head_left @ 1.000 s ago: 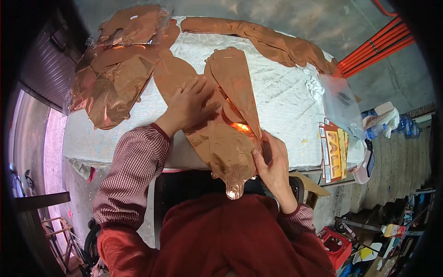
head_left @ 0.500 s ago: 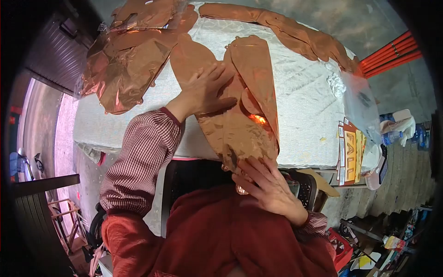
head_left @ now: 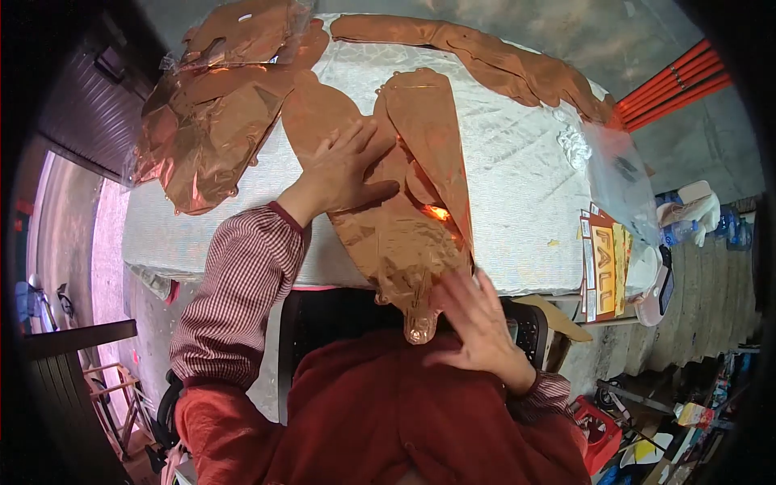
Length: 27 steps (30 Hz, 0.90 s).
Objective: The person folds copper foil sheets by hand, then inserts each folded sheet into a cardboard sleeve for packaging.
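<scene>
One foil balloon (head_left: 388, 202) lies flat on the table (head_left: 517, 186), tail overhanging. Your left hand (head_left: 343, 174) presses it, fingers spread; your right hand (head_left: 477, 319) hovers open. Sliding palms could crease the foil.

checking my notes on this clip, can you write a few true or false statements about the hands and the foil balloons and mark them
1. The left hand lies flat on the foil balloon. True.
2. The right hand grips a pair of scissors. False: it is open with spread fingers at the balloon's lower end, at the edge of the table.
3. More foil balloons are heaped at the table's far left. True.
4. The card printed FALL lies under the left hand. False: it sits at the table's right edge.
</scene>
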Available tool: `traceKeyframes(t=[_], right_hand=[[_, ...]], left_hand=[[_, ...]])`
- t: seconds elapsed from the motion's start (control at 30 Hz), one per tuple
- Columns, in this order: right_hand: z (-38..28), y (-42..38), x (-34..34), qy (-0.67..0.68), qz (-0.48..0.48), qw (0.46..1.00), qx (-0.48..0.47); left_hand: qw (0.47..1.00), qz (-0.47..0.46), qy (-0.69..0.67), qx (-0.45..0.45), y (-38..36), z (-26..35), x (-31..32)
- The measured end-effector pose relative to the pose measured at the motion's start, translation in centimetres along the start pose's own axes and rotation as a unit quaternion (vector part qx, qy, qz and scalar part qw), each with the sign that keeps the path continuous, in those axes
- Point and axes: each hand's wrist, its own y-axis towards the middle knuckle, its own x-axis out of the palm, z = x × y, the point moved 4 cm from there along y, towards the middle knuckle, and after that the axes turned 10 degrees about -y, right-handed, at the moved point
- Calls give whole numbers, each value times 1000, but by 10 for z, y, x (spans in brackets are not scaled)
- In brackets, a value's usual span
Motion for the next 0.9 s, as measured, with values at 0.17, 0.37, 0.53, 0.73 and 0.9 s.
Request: traceKeyframes(t=[0.17, 0.37, 0.53, 0.73, 0.9], right_hand=[[37, -5, -3, -95, -33, 983, 154], [26, 4, 2, -94, -39, 982, 157], [23, 17, 1, -78, -38, 983, 163], [25, 34, -5, -48, -60, 985, 157], [52, 63, -3, -38, -114, 978, 168]], left_hand=[[1000, -8, -3, -13, -1, 4, -2], [1000, -8, 1, -14, -1, 3, -3], [1000, 23, 15, 6, -2, 1, 1], [999, 31, 10, 27, -2, 3, -3], [1000, 11, 3, 12, -3, 7, -6]])
